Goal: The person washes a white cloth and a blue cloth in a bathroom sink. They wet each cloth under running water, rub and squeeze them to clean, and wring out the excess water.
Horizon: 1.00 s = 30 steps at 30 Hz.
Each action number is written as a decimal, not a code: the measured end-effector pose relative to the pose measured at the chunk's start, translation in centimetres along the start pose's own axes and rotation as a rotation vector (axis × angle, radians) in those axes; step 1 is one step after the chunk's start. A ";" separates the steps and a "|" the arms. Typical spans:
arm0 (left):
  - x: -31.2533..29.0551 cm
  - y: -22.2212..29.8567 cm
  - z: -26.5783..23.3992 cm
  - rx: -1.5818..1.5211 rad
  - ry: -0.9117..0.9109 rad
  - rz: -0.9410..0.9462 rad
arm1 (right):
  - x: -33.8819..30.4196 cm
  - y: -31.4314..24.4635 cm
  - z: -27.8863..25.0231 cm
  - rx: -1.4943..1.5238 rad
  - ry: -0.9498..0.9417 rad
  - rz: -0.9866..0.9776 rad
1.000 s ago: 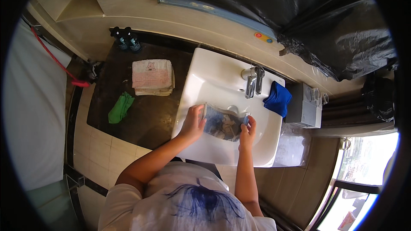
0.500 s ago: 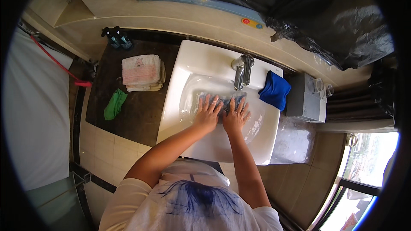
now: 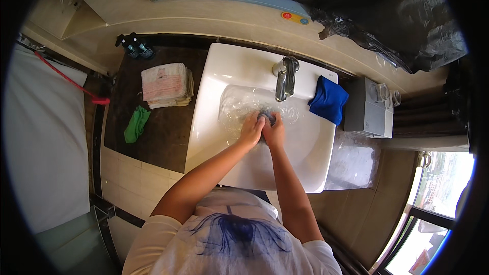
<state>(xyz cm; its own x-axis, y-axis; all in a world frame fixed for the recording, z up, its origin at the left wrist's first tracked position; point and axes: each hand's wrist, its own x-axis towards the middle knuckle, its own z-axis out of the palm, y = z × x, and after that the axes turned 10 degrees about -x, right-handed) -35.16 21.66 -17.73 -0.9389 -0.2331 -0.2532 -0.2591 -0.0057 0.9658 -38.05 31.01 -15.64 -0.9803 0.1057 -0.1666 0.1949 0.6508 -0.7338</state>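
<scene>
A wet grey-blue cloth [image 3: 265,114] is bunched up between my hands, low over the water in the white sink [image 3: 204,122]. My left hand [image 3: 251,129] presses on it from the left, fingers curled round it. From the right, my right hand [image 3: 274,132] closes on the same cloth, its thumb near the left one. Most of the cloth is hidden by my palms and fingers. Ripples spread through the water about my hands. Just beyond them stands the chrome faucet [image 3: 287,79]; I cannot tell if water runs from it.
A folded blue cloth [image 3: 328,100] lies on the sink's right rim, beside a grey box [image 3: 359,107] with glasses [image 3: 382,93] on it. On the dark counter [image 3: 163,142] at left are stacked towels [image 3: 165,84], a green cloth [image 3: 136,124] and dark pump bottles [image 3: 135,47].
The cloth lay spread flat in the water under my outstretched hands. Now my hands have drawn together and gathered it into a bunch, and the water is more stirred.
</scene>
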 end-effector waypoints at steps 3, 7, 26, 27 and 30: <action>-0.1 7.0 -1.2 -0.783 -0.088 -0.815 | -0.6 -2.6 -1.2 0.833 -0.267 0.261; 0.2 6.1 -1.5 -1.061 -0.102 -0.672 | -1.9 -4.6 -1.7 1.055 -0.406 0.253; -1.3 4.8 -1.7 -0.360 -0.058 -0.223 | 0.4 -1.5 -0.2 -0.530 0.278 -0.219; -1.4 5.5 -2.4 -0.320 -0.085 -0.297 | 0.3 -1.1 -0.3 -0.571 0.259 -0.226; -1.4 4.4 -3.0 0.043 0.046 -0.050 | -0.4 -0.5 -0.4 -0.712 0.244 -0.258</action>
<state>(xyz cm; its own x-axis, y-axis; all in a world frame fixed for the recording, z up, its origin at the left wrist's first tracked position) -34.28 19.02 -12.96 -0.9136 -0.2780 -0.2968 -0.3154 0.0236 0.9487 -37.76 30.96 -14.92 -0.9870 -0.0057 0.1603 -0.0249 0.9927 -0.1182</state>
